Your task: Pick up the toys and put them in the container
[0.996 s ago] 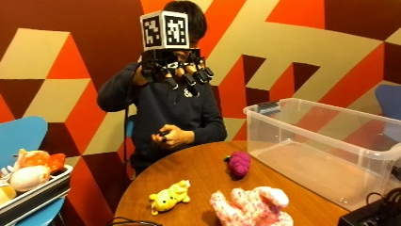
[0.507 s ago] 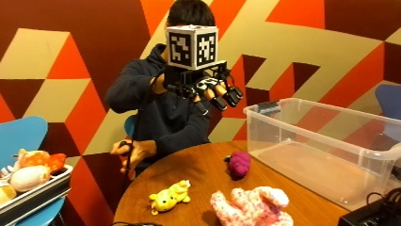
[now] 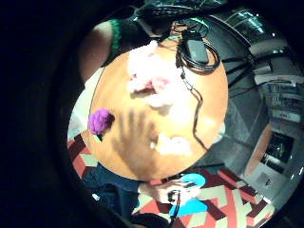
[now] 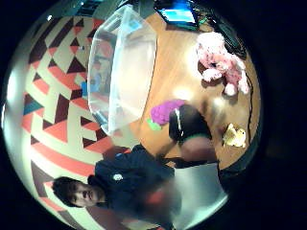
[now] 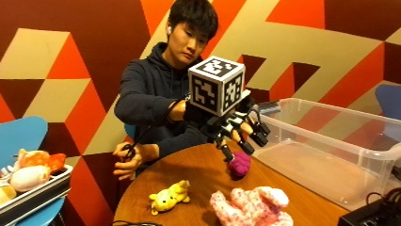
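A round wooden table [image 5: 194, 174] carries three toys: a purple plush [image 5: 239, 165], a small yellow plush [image 5: 169, 196] and a big pink plush [image 5: 251, 207] at the front. My gloved right hand [image 5: 235, 129] hovers just above the purple plush, fingers spread and pointing down, holding nothing. A clear plastic container [image 5: 332, 150] stands on the table to the right, with nothing seen in it. In the palm views the purple plush [image 4: 165, 111] lies beside the container [image 4: 122, 67], and the hand's shadow falls on the table next to the purple plush [image 3: 99, 121].
A blue chair at the left bears a tray [image 5: 37, 190] with several more plush toys. A black device with cables [image 3: 197, 50] lies near the pink plush [image 3: 152, 78]. The person's bare left hand [image 5: 128, 157] holds a small black object at the table's edge.
The gloved hand has come down from face height and forward over the table, ending just above the purple plush. The toys and the container have not moved.
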Available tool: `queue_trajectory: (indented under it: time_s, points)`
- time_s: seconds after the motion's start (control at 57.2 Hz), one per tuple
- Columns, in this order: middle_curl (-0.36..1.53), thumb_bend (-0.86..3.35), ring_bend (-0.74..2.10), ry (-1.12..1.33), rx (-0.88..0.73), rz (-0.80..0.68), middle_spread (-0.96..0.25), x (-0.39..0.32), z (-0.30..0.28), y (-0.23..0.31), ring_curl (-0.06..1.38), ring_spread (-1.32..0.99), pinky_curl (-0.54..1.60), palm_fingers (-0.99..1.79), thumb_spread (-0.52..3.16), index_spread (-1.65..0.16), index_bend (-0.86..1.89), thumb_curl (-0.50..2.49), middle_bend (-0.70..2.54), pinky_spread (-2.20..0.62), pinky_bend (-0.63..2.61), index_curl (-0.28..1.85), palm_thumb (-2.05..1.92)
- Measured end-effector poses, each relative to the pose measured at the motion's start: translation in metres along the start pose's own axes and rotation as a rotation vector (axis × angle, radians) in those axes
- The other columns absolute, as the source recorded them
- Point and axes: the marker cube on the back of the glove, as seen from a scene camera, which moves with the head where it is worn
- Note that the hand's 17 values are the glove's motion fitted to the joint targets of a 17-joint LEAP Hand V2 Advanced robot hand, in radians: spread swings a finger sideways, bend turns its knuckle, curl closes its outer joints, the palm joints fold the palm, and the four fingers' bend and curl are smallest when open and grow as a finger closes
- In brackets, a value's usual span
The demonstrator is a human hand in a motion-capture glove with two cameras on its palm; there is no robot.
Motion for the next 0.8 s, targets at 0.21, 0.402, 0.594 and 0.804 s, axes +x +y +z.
queue_trajectory:
  time_s: [0.21, 0.402, 0.594, 0.804]
  points:
    - [0.27, 0.21, 0.2, 0.036, 0.004, 0.075, 0.02, 0.024, 0.024, -0.028, 0.23, -0.01, 0.34, -0.16, 1.44, -0.21, 0.13, 0.36, 0.14, 0.05, 0.84, 0.25, 0.3]
    - [0.26, 0.17, 0.19, 0.073, -0.033, 0.143, 0.02, 0.041, 0.046, -0.042, 0.25, 0.0, 0.34, -0.16, 1.41, -0.2, 0.12, 0.37, 0.14, 0.05, 0.83, 0.25, 0.32]
    - [0.26, 0.14, 0.2, 0.114, -0.065, 0.183, 0.02, 0.057, 0.063, -0.052, 0.26, 0.0, 0.34, -0.19, 1.37, -0.19, 0.08, 0.37, 0.15, 0.04, 0.84, 0.22, 0.34]
    - [0.31, 0.14, 0.55, 0.179, 0.089, 0.152, -0.03, 0.057, 0.061, -0.056, 0.35, -0.13, 0.34, 0.32, 1.36, -0.17, 0.09, 0.38, 0.32, -0.09, 0.87, 0.17, 0.42]
